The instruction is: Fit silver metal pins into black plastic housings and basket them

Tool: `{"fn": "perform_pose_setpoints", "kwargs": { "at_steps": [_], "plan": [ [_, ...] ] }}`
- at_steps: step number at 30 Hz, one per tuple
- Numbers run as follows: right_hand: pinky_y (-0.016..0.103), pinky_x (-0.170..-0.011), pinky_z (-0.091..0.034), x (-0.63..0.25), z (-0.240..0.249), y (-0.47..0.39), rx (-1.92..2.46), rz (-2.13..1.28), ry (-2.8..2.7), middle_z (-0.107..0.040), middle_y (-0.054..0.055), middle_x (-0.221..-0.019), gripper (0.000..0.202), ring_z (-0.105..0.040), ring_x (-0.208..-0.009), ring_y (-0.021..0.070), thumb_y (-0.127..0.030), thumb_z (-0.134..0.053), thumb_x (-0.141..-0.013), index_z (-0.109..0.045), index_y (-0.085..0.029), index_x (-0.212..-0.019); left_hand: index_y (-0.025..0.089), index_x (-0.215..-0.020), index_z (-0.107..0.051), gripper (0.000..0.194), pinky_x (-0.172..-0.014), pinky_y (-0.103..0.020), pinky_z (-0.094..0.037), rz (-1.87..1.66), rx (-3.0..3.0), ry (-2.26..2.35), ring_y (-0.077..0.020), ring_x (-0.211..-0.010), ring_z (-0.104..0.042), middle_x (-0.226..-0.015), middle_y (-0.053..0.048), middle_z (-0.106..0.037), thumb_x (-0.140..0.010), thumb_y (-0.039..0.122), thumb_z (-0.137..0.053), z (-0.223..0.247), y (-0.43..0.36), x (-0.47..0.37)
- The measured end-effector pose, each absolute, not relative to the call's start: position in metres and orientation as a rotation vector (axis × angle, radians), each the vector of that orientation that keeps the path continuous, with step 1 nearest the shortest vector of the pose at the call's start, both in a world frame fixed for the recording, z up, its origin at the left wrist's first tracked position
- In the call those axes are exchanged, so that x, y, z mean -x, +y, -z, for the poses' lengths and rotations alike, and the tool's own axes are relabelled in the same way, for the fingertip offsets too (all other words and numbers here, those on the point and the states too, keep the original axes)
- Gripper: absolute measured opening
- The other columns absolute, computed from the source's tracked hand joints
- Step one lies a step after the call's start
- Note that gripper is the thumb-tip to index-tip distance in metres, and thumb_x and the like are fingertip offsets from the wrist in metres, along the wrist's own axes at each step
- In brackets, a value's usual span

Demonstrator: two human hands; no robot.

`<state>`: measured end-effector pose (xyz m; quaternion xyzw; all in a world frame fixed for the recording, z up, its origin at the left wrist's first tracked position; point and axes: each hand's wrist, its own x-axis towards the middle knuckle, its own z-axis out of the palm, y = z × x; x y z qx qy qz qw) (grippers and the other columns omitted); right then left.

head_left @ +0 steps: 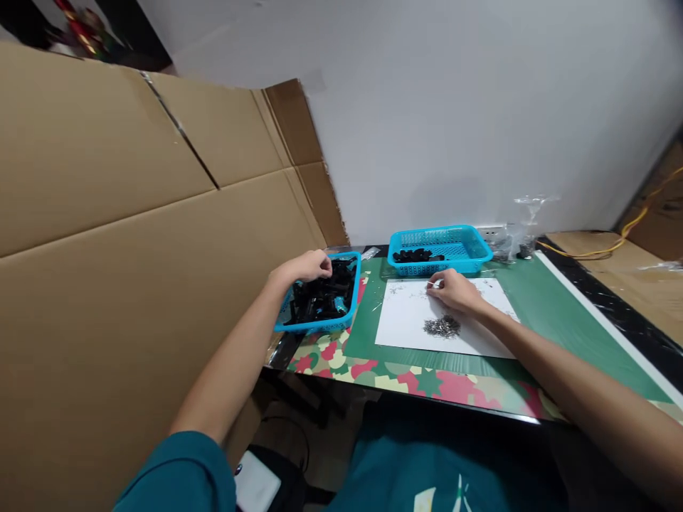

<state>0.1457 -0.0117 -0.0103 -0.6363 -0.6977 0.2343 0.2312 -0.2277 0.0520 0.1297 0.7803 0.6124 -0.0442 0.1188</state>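
Head view — my left hand [314, 265] is over the left blue basket [314, 326] of black parts [320, 295], its grip unclear; my right [452, 289] pinches something thin above the white paper [398, 331].

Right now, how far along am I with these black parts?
Looks early, if the blue plastic basket by the wall, with its few black parts, holds the done ones. Your left hand is at the fuller blue basket, likely what's left; your right hand seems to pinch something thin over the flat white sheet, near piled tiny metallic pieces.
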Motion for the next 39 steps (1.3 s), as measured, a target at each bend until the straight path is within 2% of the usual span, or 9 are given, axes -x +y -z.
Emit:
{"fn": "perform_pose_setpoints", "kwargs": {
  "at_steps": [6, 9, 13, 18, 22, 26, 29, 34, 39],
  "plan": [
    [0.033, -0.063, -0.034, -0.15, 0.017, -0.01, 1.705, -0.708, -1.944, -0.078, 0.007, -0.085, 0.018, -0.066, -0.075, 0.0232, -0.029, -0.068, -0.088, -0.084, -0.023, -0.095, 0.021, -0.079, -0.079, 0.013, -0.07, -0.028, -0.045, 0.223, -2.172, 1.745, -0.0209, -0.08, -0.068, -0.085, -0.004, -0.08, -0.069, 0.03, -0.08, -0.107, 0.026, 0.23],
    [0.033, -0.063, -0.033, -0.152, 0.019, -0.014, 1.698, -0.649, -1.942, -0.078, 0.008, -0.086, 0.021, -0.064, -0.073, 0.0225, -0.029, -0.065, -0.09, -0.083, -0.022, -0.097, 0.021, -0.075, -0.076, 0.014, -0.069, -0.029, -0.044, 0.318, -2.146, 1.798, -0.0215, -0.076, -0.068, -0.078, -0.005, -0.078, -0.073, 0.034, -0.08, -0.098, 0.02, 0.223],
    [0.033, -0.063, -0.034, -0.151, 0.016, -0.015, 1.684, -0.643, -1.909, -0.079, 0.009, -0.09, 0.024, -0.065, -0.075, 0.0233, -0.034, -0.067, -0.09, -0.085, -0.023, -0.101, 0.02, -0.066, -0.069, 0.026, -0.064, -0.03, -0.041, 0.486, -2.188, 1.944, -0.0222, -0.071, -0.065, -0.069, -0.006, -0.073, -0.076, 0.041, -0.082, -0.091, 0.019, 0.211],
    [0.032, -0.064, -0.035, -0.15, 0.013, -0.009, 1.685, -0.704, -1.925, -0.08, 0.007, -0.09, 0.018, -0.067, -0.081, 0.0242, -0.033, -0.073, -0.086, -0.086, -0.027, -0.097, 0.019, -0.072, -0.072, 0.034, -0.066, -0.031, -0.044, 0.584, -2.168, 2.088, -0.0265, -0.079, -0.07, -0.082, -0.012, -0.077, -0.076, 0.049, -0.085, -0.089, 0.016, 0.198],
    [0.031, -0.062, -0.035, -0.154, 0.017, -0.003, 1.632, -0.765, -1.977, -0.078, 0.006, -0.084, 0.013, -0.065, -0.075, 0.0213, -0.029, -0.072, -0.084, -0.084, -0.024, -0.088, 0.017, -0.081, -0.074, 0.032, -0.068, -0.031, -0.045, 0.62, -2.153, 2.164, -0.0288, -0.088, -0.074, -0.094, -0.015, -0.081, -0.078, 0.047, -0.084, -0.09, 0.011, 0.192],
    [0.032, -0.061, -0.036, -0.161, 0.023, 0.003, 1.539, -0.797, -2.042, -0.076, 0.007, -0.082, 0.012, -0.064, -0.073, 0.0207, -0.027, -0.072, -0.082, -0.081, -0.02, -0.082, 0.019, -0.082, -0.076, 0.021, -0.069, -0.03, -0.046, 0.504, -2.113, 2.17, -0.0258, -0.089, -0.074, -0.1, -0.011, -0.082, -0.077, 0.039, -0.082, -0.089, 0.006, 0.189],
    [0.032, -0.062, -0.037, -0.164, 0.026, 0.005, 1.489, -0.856, -2.025, -0.076, 0.007, -0.078, 0.012, -0.064, -0.072, 0.0208, -0.027, -0.07, -0.082, -0.077, -0.018, -0.078, 0.02, -0.081, -0.076, 0.017, -0.067, -0.03, -0.044, 0.379, -2.102, 2.201, -0.0235, -0.085, -0.072, -0.095, -0.008, -0.081, -0.079, 0.037, -0.078, -0.089, 0.003, 0.192],
    [0.032, -0.061, -0.038, -0.17, 0.026, 0.003, 1.342, -0.939, -1.969, -0.072, 0.008, -0.073, 0.017, -0.06, -0.068, 0.0201, -0.029, -0.064, -0.082, -0.074, -0.016, -0.075, 0.021, -0.076, -0.071, 0.016, -0.063, -0.03, -0.039, 0.228, -2.122, 2.158, -0.0207, -0.076, -0.066, -0.08, -0.004, -0.075, -0.085, 0.034, -0.069, -0.097, 0.003, 0.203],
    [0.032, -0.06, -0.037, -0.172, 0.025, 0.002, 1.264, -0.962, -1.943, -0.07, 0.007, -0.071, 0.02, -0.057, -0.066, 0.0195, -0.033, -0.063, -0.08, -0.073, -0.016, -0.075, 0.021, -0.077, -0.06, 0.019, -0.061, -0.029, -0.036, -0.081, -2.185, 2.144, -0.0187, -0.071, -0.06, -0.078, -0.003, -0.071, -0.091, 0.034, -0.063, -0.113, 0.0, 0.206]
  ]
}}
